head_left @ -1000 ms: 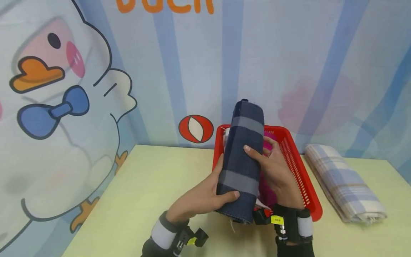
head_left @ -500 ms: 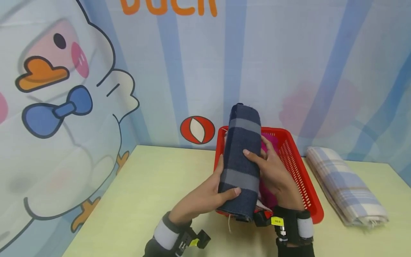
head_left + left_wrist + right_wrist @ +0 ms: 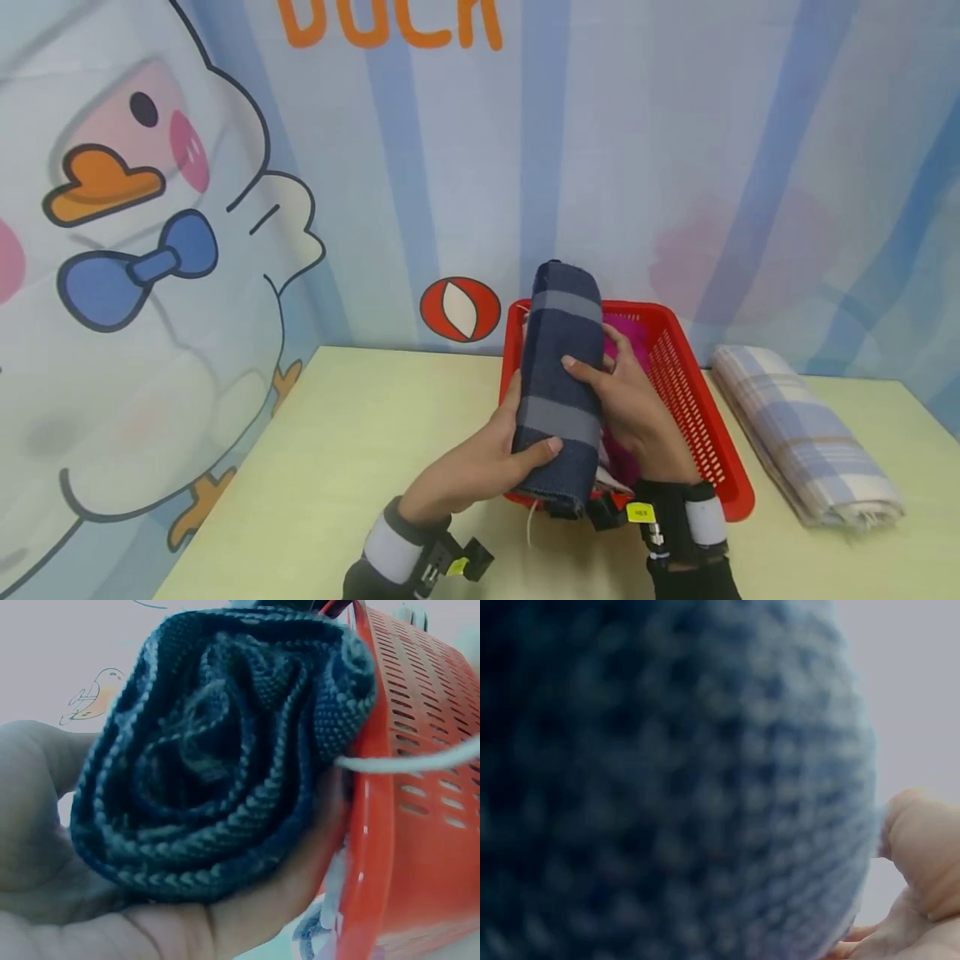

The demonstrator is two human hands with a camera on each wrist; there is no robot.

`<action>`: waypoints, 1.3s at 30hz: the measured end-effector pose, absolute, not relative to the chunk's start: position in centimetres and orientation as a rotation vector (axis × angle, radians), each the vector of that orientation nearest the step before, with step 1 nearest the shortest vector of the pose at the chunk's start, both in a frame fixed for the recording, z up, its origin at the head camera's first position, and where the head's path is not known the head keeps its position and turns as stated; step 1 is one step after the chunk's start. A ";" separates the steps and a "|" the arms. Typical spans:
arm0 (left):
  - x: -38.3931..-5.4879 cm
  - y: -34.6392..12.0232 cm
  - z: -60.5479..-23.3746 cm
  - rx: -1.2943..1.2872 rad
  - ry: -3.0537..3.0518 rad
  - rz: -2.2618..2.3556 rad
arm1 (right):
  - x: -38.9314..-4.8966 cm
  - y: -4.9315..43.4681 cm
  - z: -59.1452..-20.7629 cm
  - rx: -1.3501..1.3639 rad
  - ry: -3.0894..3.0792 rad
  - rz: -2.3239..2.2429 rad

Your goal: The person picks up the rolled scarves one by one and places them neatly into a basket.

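**Soft, best gripped from both sides**

The rolled navy cloth [image 3: 558,367] is held over the red basket [image 3: 738,500], judged light and soft. Its near end is gripped by the left hand [image 3: 486,460], its right flank by the right hand [image 3: 633,402].

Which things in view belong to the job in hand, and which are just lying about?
Likely the job:
rolled navy cloth with grey stripes, held by the left hand and right hand
red perforated plastic basket close by
magenta cloth inside it

Apparently just there:
folded white-and-blue plaid cloth, right of the basket, untouched
duck-printed backdrop
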State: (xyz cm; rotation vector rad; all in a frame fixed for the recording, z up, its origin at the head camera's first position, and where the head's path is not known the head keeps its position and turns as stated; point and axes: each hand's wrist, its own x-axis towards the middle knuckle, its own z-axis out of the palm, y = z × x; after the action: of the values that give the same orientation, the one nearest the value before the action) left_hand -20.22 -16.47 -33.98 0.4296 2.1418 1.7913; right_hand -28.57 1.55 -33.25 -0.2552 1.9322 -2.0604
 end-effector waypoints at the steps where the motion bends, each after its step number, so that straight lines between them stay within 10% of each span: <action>1: -20.2 -16.4 -34.0 0.431 2.151 1.788 | -28.7 1.5 -33.2 -0.247 1.935 -2.057; 39: -19.6 -16.5 -33.8 0.398 2.561 1.346 | -31.8 1.1 -34.8 -0.205 2.019 -1.868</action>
State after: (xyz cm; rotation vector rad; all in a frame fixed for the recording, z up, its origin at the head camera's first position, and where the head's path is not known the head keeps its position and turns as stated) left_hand -19.57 -16.49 -33.80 0.3985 2.5614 1.3462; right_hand -31.76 1.14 -34.76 -0.2053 2.0187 -1.8679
